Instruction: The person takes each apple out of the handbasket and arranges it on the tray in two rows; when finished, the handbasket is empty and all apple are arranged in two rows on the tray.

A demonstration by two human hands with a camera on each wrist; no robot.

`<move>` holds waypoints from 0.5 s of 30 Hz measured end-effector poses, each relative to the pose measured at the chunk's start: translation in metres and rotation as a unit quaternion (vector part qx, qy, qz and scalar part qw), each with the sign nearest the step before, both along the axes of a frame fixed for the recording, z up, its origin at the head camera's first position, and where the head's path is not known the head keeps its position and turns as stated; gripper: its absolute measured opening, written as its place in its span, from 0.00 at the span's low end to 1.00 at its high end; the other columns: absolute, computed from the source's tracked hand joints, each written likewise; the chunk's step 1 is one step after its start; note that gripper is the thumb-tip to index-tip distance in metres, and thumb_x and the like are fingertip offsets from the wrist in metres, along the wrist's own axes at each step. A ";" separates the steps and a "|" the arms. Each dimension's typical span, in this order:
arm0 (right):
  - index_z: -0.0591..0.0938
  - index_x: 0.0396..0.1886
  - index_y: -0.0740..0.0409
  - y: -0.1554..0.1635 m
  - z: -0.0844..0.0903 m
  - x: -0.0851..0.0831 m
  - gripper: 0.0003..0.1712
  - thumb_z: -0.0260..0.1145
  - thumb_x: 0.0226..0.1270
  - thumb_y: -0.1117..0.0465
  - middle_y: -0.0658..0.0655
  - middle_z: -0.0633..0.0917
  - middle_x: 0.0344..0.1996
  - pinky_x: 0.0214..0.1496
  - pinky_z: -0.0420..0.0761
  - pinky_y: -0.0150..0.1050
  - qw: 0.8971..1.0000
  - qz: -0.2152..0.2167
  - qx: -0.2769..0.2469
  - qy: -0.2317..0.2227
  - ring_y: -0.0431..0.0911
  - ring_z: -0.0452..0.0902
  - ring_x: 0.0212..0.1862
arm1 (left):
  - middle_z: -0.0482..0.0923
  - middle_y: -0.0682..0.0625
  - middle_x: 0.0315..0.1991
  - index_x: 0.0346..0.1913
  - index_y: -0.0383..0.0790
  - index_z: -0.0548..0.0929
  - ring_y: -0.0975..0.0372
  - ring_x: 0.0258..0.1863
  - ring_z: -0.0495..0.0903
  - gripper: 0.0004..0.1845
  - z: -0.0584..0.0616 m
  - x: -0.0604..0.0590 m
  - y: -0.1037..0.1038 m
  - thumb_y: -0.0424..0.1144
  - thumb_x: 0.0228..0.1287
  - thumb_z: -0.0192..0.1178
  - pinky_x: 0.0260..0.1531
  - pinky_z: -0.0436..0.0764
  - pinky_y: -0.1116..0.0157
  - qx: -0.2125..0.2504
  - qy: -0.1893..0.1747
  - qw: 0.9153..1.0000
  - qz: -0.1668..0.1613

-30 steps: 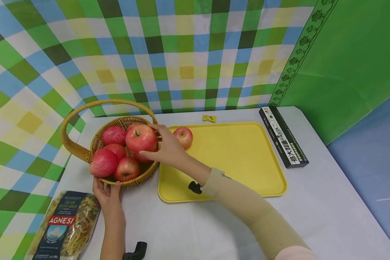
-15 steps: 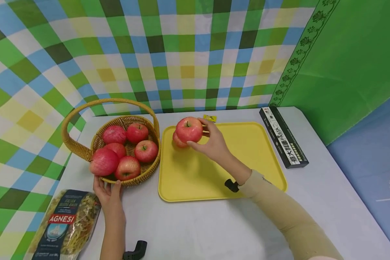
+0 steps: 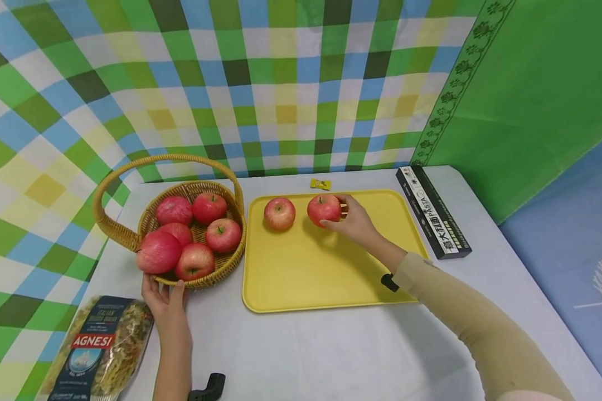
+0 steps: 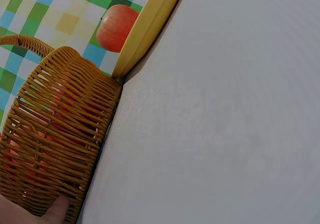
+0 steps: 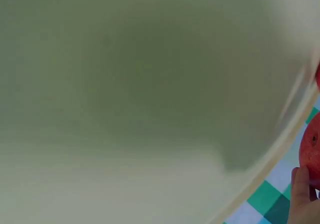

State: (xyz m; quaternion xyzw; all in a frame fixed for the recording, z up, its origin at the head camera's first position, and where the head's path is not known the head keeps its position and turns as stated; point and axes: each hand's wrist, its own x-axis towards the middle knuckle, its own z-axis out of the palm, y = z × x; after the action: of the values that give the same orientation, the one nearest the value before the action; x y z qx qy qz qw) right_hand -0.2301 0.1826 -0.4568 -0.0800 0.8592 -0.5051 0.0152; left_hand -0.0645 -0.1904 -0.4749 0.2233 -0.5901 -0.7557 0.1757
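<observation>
My right hand (image 3: 356, 221) grips a red apple (image 3: 323, 209) between thumb and fingers, close over the back of the yellow tray (image 3: 301, 284). Another apple (image 3: 279, 214) sits to its left, near the tray's back-left corner. In the right wrist view, the held apple (image 5: 312, 151) shows at the right edge with a thumb against it. At the left stands a wicker basket (image 3: 226, 270) with several apples inside. My left hand (image 3: 166, 303) touches the basket's near side from outside, below the rim; one digit (image 4: 57, 209) lies along the wicker in the left wrist view.
A bag of pasta (image 3: 100, 345) lies at the front left. Beyond the tray is a small yellow packet (image 3: 320, 184), and to the right a black pasta box (image 3: 433, 211). The basket's tall handle (image 3: 168, 159) arches up near the checkered cloth (image 3: 286, 83) behind.
My right hand has lifted an apple out of the basket and carried it right, past the other apple, down toward the tray. My left hand has stayed at the basket.
</observation>
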 end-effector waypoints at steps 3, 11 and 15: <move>0.66 0.66 0.63 -0.002 -0.005 -0.004 0.46 0.78 0.52 0.53 0.60 0.73 0.58 0.52 0.81 0.46 1.000 0.004 0.024 -0.012 0.54 0.72 0.53 | 0.35 0.57 0.76 0.76 0.61 0.41 0.59 0.75 0.38 0.40 0.000 0.000 0.000 0.34 0.72 0.51 0.68 0.59 0.61 0.002 -0.005 1.000 0.001; 0.65 0.66 0.64 -0.011 -0.013 -0.012 0.45 0.77 0.52 0.54 0.61 0.73 0.59 0.53 0.80 0.46 0.999 0.008 0.047 -0.010 0.55 0.72 0.54 | 0.35 0.57 0.76 0.75 0.62 0.41 0.60 0.75 0.38 0.40 0.000 0.000 0.000 0.35 0.72 0.52 0.68 0.59 0.61 0.000 -0.013 1.000 -0.001; 0.64 0.66 0.64 -0.013 -0.016 -0.015 0.45 0.77 0.53 0.55 0.61 0.72 0.60 0.54 0.80 0.46 0.999 0.010 0.045 -0.011 0.55 0.72 0.55 | 0.34 0.57 0.76 0.76 0.62 0.40 0.60 0.75 0.38 0.40 0.001 0.001 0.000 0.35 0.73 0.51 0.68 0.59 0.62 0.000 -0.011 1.000 -0.002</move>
State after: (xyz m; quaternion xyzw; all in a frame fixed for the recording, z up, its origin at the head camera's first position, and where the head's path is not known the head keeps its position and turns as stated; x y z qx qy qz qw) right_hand -0.2455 0.1694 -0.4731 -0.0822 0.8801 -0.4665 0.0336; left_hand -0.0638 -0.1907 -0.4734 0.2307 -0.5927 -0.7533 0.1676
